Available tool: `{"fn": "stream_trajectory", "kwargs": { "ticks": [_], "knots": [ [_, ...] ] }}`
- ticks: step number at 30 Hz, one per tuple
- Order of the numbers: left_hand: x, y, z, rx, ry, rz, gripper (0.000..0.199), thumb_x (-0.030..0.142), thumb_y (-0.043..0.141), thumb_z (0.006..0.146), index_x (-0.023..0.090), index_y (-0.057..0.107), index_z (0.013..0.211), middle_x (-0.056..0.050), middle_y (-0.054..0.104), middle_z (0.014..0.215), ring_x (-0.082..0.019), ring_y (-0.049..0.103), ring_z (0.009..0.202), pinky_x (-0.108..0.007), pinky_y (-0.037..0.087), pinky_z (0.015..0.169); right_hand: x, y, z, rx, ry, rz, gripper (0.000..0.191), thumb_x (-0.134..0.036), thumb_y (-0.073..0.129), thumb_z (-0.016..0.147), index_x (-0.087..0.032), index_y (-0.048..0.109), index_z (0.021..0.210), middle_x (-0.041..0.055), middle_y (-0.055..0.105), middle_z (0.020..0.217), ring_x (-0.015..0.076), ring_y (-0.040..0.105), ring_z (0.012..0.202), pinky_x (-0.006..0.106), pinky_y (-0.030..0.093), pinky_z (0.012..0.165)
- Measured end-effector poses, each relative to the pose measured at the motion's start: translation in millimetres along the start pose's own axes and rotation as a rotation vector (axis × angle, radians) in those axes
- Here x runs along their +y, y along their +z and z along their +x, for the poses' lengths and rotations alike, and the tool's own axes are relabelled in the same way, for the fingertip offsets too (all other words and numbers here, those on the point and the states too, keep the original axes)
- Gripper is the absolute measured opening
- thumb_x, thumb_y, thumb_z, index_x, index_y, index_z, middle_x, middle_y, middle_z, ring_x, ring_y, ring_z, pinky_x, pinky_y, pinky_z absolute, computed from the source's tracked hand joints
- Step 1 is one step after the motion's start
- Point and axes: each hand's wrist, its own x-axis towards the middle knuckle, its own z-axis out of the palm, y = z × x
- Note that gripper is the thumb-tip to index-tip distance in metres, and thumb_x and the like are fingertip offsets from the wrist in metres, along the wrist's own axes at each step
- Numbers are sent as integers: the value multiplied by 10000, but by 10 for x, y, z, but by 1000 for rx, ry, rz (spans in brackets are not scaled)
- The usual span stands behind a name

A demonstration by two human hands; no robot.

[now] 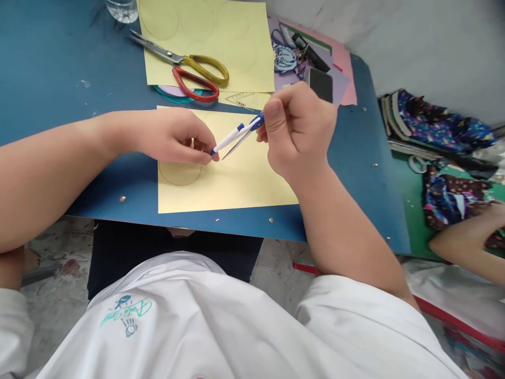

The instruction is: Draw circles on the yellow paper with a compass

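Observation:
A blue and white drawing compass (236,136) is held above a yellow sheet of paper (244,184). My right hand (302,126) is closed round the compass's blue top end. The thumb and fingers of my left hand (181,138) pinch the lower tip of its white leg, and the thin metal leg points down beside it. On the sheet, a pencilled circle (180,176) shows partly under my left hand. Scissors (179,60) with one yellow and one red handle lie beyond my hands, partly on a second yellow sheet (244,47) that bears several drawn circles.
A clear cup (122,9) stands at the far left. At the back right, a black marker (311,51) and a dark box-shaped item (320,84) lie on coloured papers. A set square (239,99) is partly covered. Another person's arm (469,242) is at a green table on the right.

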Motion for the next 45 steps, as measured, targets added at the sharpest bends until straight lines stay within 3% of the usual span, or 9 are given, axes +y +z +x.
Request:
{"fn": "stream_trajectory", "kwargs": {
  "ticks": [5, 12, 14, 18, 21, 24, 29, 37, 45],
  "knots": [
    [38, 64, 38, -13, -28, 59, 570, 808, 639, 1034, 342, 952, 1137, -82, 822, 934, -309, 761, 930, -432, 575, 861, 68, 46, 42, -39, 51, -28, 347, -536, 512, 1281, -339, 774, 1166, 76, 839, 996, 304, 874, 987, 417, 657, 838],
    [-104, 85, 62, 5, -4, 111, 551, 819, 676, 1027, 344, 946, 1103, -92, 815, 933, -310, 714, 918, -442, 571, 876, 122, 203, 68, -44, 71, 52, 400, -596, 514, 1291, -326, 781, 1169, 56, 832, 943, 299, 897, 978, 399, 654, 815],
    [-144, 85, 73, 18, 9, 126, 558, 811, 681, 1039, 327, 944, 1125, -86, 824, 956, -290, 700, 903, -426, 560, 879, 135, 309, 40, 38, 37, 107, 460, -652, 506, 1291, -318, 767, 1114, 42, 807, 884, 281, 881, 909, 393, 651, 814],
    [-202, 94, 90, 22, 56, 174, 597, 709, 605, 1126, 213, 935, 1172, -78, 817, 1004, -215, 688, 875, -366, 518, 867, 130, 535, 27, 347, -149, 328, 659, -831, 505, 1265, -299, 685, 920, -6, 661, 664, 228, 751, 628, 383, 596, 706],
    [-247, 106, 99, 21, 75, 200, 542, 612, 598, 1164, 189, 935, 1210, -74, 817, 1038, -193, 682, 884, -350, 499, 869, 112, 602, 52, 442, -284, 458, 627, -782, 605, 1262, -290, 673, 879, -28, 629, 622, 197, 690, 547, 373, 562, 658],
    [-306, 116, 114, 9, 61, 205, 522, 609, 624, 1181, 190, 935, 1203, -76, 815, 1046, -197, 675, 902, -357, 500, 898, 112, 589, 70, 441, -301, 480, 606, -756, 632, 1263, -289, 683, 880, -28, 643, 625, 200, 707, 555, 374, 558, 648],
    [-318, 108, 130, 6, 43, 202, 495, 625, 669, 1166, 195, 913, 1145, -62, 775, 1004, -190, 661, 880, -384, 473, 937, 136, 557, 67, 405, -251, 420, 672, -872, 559, 1236, -306, 651, 886, -14, 647, 618, 230, 744, 594, 401, 572, 657],
    [-82, 75, 56, 37, 100, 203, 409, 489, 590, 1103, 186, 831, 970, -48, 721, 918, -166, 574, 806, -362, 383, 822, 126, 537, 63, 403, -260, 395, 666, -883, 537, 1231, -310, 627, 905, -2, 648, 626, 246, 750, 634, 424, 554, 690],
    [-195, 88, 115, 59, 137, 222, 353, 508, 621, 1056, 249, 811, 910, -37, 780, 897, -187, 615, 757, -366, 421, 739, 88, 532, 56, 425, -252, 398, 704, -925, 543, 1202, -305, 681, 898, 17, 648, 642, 261, 737, 629, 439, 566, 698]
  ]
}}
